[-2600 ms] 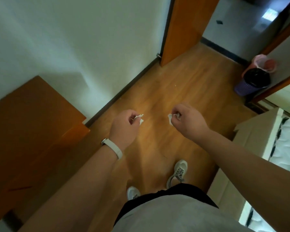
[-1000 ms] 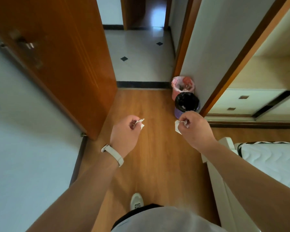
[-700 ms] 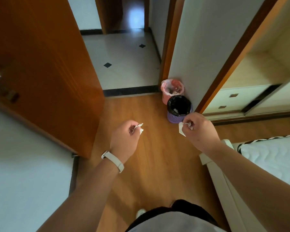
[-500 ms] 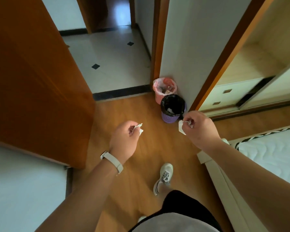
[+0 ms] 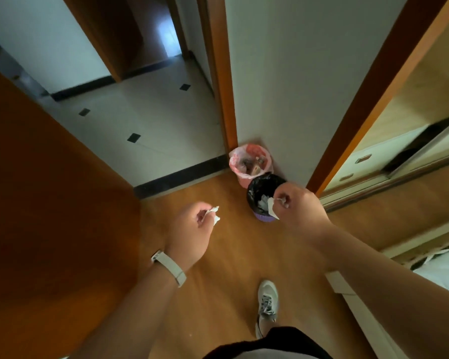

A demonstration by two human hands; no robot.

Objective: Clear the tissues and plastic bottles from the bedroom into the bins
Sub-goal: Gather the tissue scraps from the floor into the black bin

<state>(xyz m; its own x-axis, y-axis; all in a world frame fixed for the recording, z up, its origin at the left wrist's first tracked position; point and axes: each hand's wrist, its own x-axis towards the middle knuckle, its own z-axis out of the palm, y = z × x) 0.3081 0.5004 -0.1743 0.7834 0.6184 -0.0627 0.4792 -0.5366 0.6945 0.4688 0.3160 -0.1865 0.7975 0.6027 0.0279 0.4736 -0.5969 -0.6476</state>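
Head view: person has walked up to the bins, right hand point(image 5: 300, 208) pinching a tissue point(image 5: 271, 208) over the black-lined bin point(image 5: 257, 189) at 1 o'clock, left hand point(image 5: 192, 229) pinching another tissue point(image 5: 215, 214), drop looks imminent.

we see two small crumpled white tissues, each pinched in a hand. the left tissue point(image 5: 214, 215) is a tight wad, held well to the left of the purple bin point(image 5: 263, 196) and over bare floor. the right tissue point(image 5: 272, 208) hangs as a thin strip in front of that bin's near rim. the purple bin stands upright with a black liner (pale scraps show inside). just behind it, touching, stands the pink bin point(image 5: 250, 161), upright, lined with clear plastic, holding mixed rubbish.
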